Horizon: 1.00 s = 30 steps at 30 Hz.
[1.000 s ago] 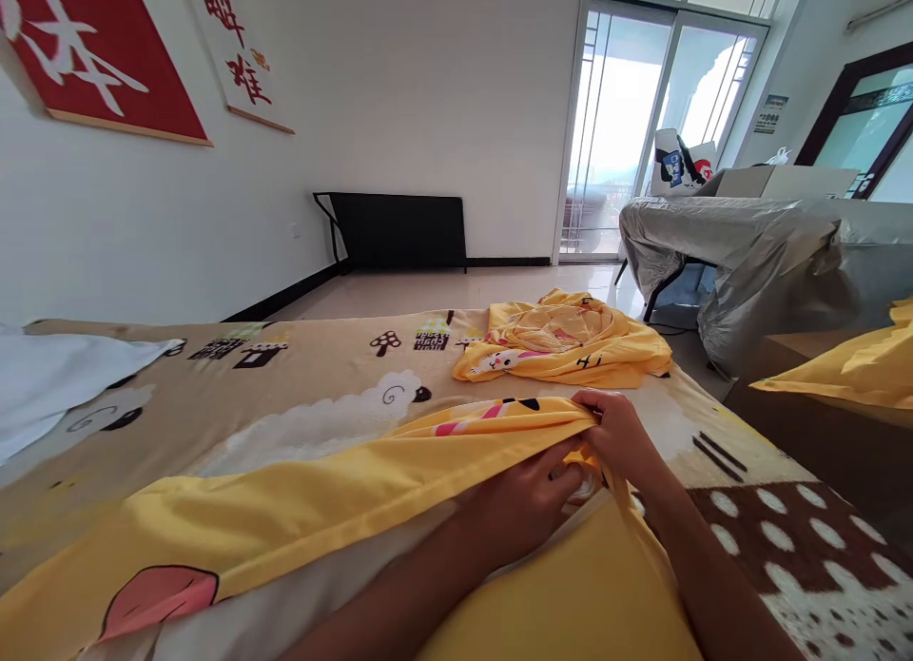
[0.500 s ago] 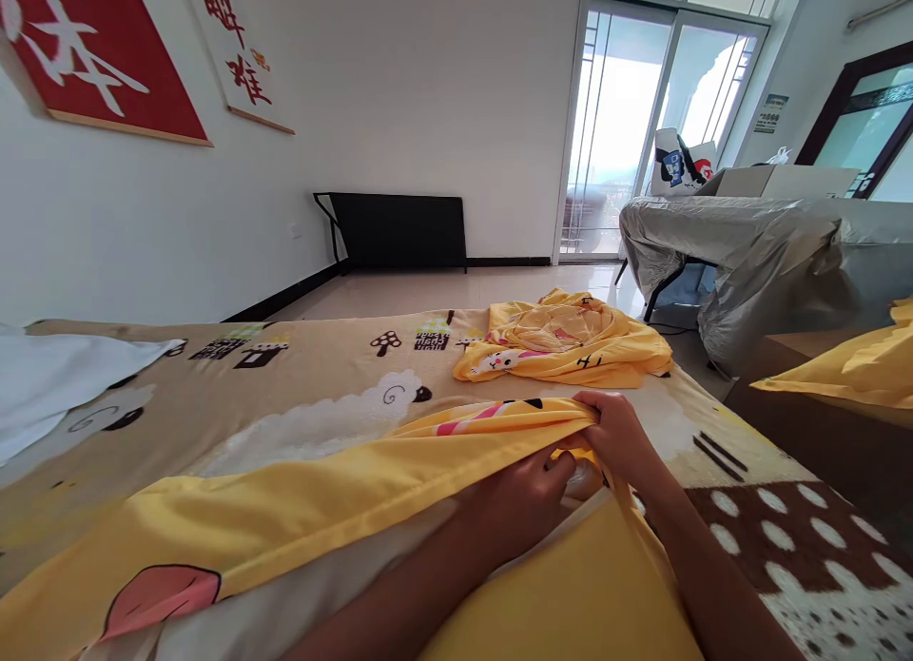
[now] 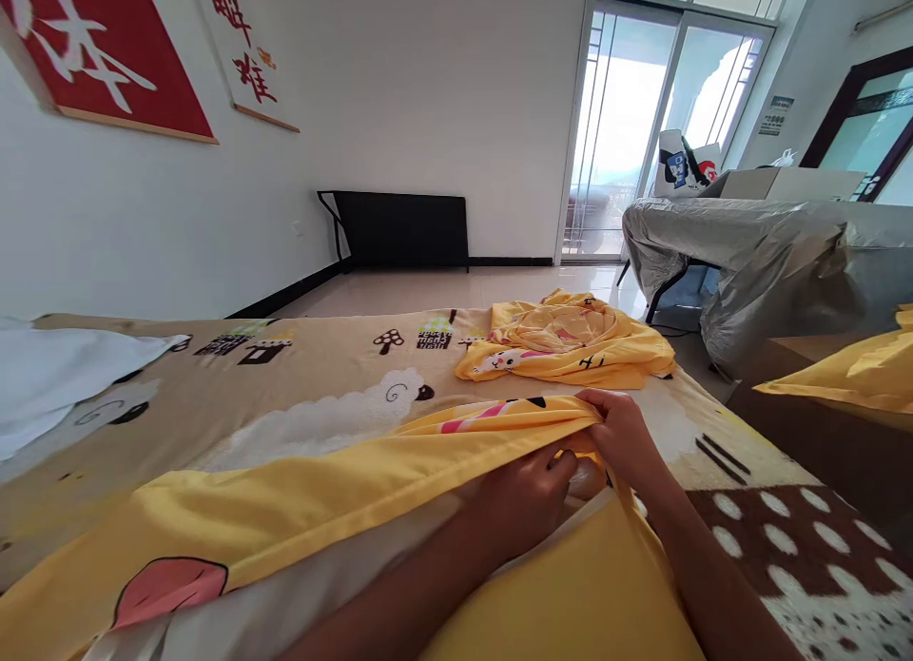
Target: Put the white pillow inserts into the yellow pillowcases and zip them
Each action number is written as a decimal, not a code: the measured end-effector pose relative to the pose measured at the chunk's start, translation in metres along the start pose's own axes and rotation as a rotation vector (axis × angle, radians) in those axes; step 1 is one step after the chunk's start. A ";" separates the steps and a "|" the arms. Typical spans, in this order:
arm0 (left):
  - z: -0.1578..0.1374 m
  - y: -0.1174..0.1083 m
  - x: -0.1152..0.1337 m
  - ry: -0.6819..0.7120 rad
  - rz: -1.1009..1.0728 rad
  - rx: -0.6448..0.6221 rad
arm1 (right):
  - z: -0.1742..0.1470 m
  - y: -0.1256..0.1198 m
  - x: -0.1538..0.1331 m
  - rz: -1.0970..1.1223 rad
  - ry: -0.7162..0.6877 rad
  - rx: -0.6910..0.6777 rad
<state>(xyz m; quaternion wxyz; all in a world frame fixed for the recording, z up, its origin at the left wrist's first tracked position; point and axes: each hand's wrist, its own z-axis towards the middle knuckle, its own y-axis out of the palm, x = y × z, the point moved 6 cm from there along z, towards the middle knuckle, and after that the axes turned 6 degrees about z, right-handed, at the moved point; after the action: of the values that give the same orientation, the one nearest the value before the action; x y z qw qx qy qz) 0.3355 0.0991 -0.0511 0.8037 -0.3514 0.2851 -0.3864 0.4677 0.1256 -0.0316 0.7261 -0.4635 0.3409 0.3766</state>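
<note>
A yellow fabric cover (image 3: 306, 499) with a pink printed patch and a pale inside stretches across the near side of the bed. My right hand (image 3: 622, 439) pinches its hemmed edge at the right end and holds it up. Just below and left of it, my left hand (image 3: 532, 497) is closed within the opening, under the raised hem. What its fingers grip is hidden. The left forearm lies over the pale inner material (image 3: 342, 580). More yellow fabric (image 3: 571, 585) hangs between my forearms.
A bunched yellow printed cloth (image 3: 563, 330) lies on the sheep-patterned blanket (image 3: 320, 347) beyond my hands. White cloth (image 3: 71, 371) is at the left. To the right stand a plastic-covered table (image 3: 756, 228) and a cardboard box (image 3: 806, 349) with yellow fabric (image 3: 848, 366) on top.
The view has shifted very slightly. Both hands keep their places on the yellow cover, with hardly any visible movement.
</note>
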 end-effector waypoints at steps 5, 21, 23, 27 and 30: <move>0.000 0.000 0.000 -0.010 -0.028 -0.020 | 0.001 0.001 0.002 0.015 -0.008 0.003; -0.002 0.006 -0.009 -0.133 -0.162 -0.088 | 0.000 0.009 0.001 0.305 0.041 -0.125; -0.001 0.006 -0.012 -0.188 -0.216 -0.089 | 0.000 0.009 0.000 0.305 0.043 -0.122; -0.002 0.010 -0.023 -0.400 -0.374 -0.143 | 0.000 0.011 -0.001 0.327 0.053 -0.144; -0.005 0.016 -0.027 -0.524 -0.438 -0.204 | -0.001 0.014 -0.002 0.374 0.054 -0.184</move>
<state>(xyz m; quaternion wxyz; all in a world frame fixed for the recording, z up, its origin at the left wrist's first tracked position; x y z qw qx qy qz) 0.3236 0.1271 -0.0614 0.7084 -0.5697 0.0240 -0.4159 0.4546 0.1277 -0.0359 0.5886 -0.4664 0.4046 0.5219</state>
